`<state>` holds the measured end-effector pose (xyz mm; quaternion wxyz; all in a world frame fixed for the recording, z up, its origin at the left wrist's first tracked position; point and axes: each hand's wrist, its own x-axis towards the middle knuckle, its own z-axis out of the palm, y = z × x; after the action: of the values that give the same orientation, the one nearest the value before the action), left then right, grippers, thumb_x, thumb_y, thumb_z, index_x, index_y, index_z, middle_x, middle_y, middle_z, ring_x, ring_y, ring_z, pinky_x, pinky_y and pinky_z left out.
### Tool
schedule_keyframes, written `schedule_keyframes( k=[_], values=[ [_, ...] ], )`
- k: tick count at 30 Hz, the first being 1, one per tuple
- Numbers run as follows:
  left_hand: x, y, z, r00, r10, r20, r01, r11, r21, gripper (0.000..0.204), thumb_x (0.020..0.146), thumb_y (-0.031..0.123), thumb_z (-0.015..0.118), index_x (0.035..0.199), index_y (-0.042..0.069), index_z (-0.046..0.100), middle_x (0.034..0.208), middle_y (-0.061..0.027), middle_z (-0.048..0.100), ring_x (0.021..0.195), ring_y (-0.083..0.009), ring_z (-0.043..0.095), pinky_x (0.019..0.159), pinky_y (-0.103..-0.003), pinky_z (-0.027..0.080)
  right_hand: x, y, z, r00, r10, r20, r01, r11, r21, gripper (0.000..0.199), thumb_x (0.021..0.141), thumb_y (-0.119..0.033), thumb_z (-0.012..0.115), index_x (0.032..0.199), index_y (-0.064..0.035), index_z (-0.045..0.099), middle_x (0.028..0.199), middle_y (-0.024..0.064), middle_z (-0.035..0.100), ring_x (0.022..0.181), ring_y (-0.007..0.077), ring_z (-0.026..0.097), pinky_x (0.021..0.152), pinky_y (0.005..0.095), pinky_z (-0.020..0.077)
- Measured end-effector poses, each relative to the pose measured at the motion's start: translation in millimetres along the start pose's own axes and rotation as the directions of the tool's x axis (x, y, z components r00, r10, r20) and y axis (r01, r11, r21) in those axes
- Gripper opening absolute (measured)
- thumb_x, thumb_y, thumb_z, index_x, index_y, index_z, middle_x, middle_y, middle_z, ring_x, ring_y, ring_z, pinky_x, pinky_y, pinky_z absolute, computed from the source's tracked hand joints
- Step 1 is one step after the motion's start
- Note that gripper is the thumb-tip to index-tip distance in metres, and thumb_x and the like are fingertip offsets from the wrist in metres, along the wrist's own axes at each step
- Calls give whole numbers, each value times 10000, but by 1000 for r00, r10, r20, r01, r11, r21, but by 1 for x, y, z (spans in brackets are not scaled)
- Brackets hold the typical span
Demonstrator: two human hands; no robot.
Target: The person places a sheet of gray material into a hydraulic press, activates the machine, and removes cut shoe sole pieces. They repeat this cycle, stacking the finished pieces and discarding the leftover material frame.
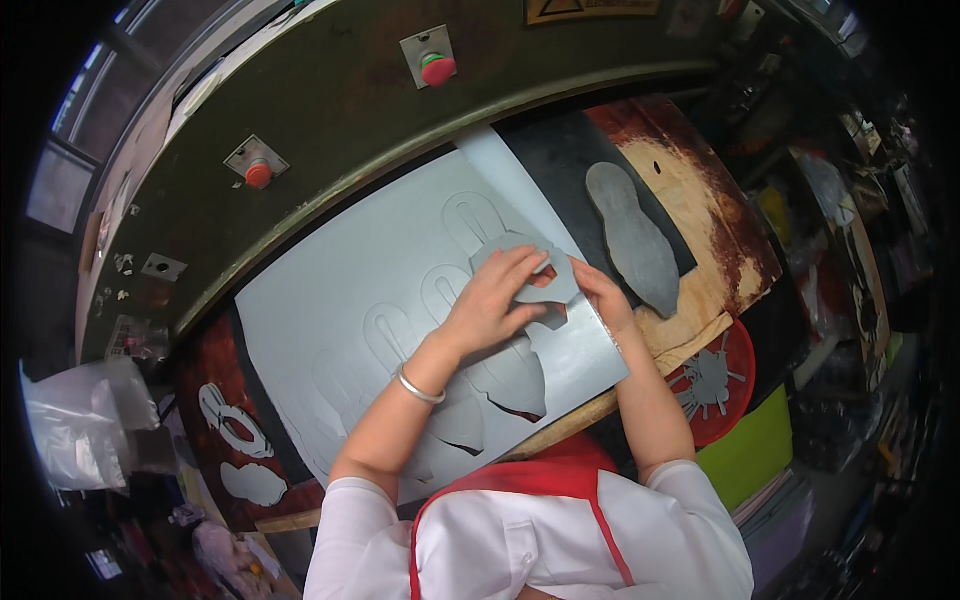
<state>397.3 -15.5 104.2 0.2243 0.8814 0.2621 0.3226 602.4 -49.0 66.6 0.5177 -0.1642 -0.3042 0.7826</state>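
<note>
A large grey sheet [330, 270] lies on the press bed, bearing several cut outlines shaped like slippers with loops. My left hand [490, 310] reaches over it, fingers and thumb curled round a grey cut piece [505, 248] that is lifted a little off the sheet. At the sheet's right edge, my right hand [605, 302] grips the same piece from its right side; its fingertips are partly hidden behind it. Below my left hand, a cut shape [515, 375] is partly raised, with a dark gap along its lower edge.
A grey sole-shaped piece [635, 240] rests on a black pad at the right. Near it a red bowl [745, 375] holds grey scraps. More cut pieces [252, 484] lie at the left. Behind stands the green press beam with red buttons [438, 69]. A plastic bag [80, 420] hangs left.
</note>
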Motion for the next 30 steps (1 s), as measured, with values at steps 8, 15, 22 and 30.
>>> schedule_keyframes(
  k=[8, 15, 22, 30],
  values=[
    [23, -21, -96, 548, -468, -693, 383, 877, -289, 456, 984, 390, 476, 970, -53, 583, 850, -98, 579, 768, -189, 494, 717, -345, 429, -72, 14, 2, 925, 66, -373, -259, 830, -495, 381, 890, -112, 628, 1216, 58, 528, 1108, 131, 630, 946, 185, 625, 778, 281, 507],
    [-3, 15, -185, 685, -12, -729, 85, 994, 63, 207, 941, 53, 514, 1116, 10, 615, 1011, -61, 660, 919, -148, 601, 832, -269, 478, -139, 44, 2, 933, 123, -339, -85, 988, 125, 501, 837, 23, 624, 1301, 26, 432, 1171, 141, 582, 1042, 246, 610, 877, 394, 523],
    [-88, 55, 4, 999, 42, 13, -44, 967, 252, 553, 597, -71, 545, 1127, 60, 633, 1179, -162, 587, 1163, -346, 533, 1004, -508, 415, -131, 69, 28, 939, 77, -336, -148, 970, -192, 617, 818, 101, 574, 1374, -36, 344, 1297, 120, 489, 1214, 255, 489, 990, 417, 442],
    [-110, 52, 13, 996, -15, 92, 6, 995, 97, 524, 655, -9, 581, 1175, 58, 585, 1250, -171, 553, 1204, -372, 496, 1024, -539, 367, -128, 86, 51, 966, 168, -196, -75, 909, 410, 434, 907, -33, 487, 1332, -16, 404, 1313, 157, 485, 1246, 271, 458, 1040, 448, 373]
  ],
)
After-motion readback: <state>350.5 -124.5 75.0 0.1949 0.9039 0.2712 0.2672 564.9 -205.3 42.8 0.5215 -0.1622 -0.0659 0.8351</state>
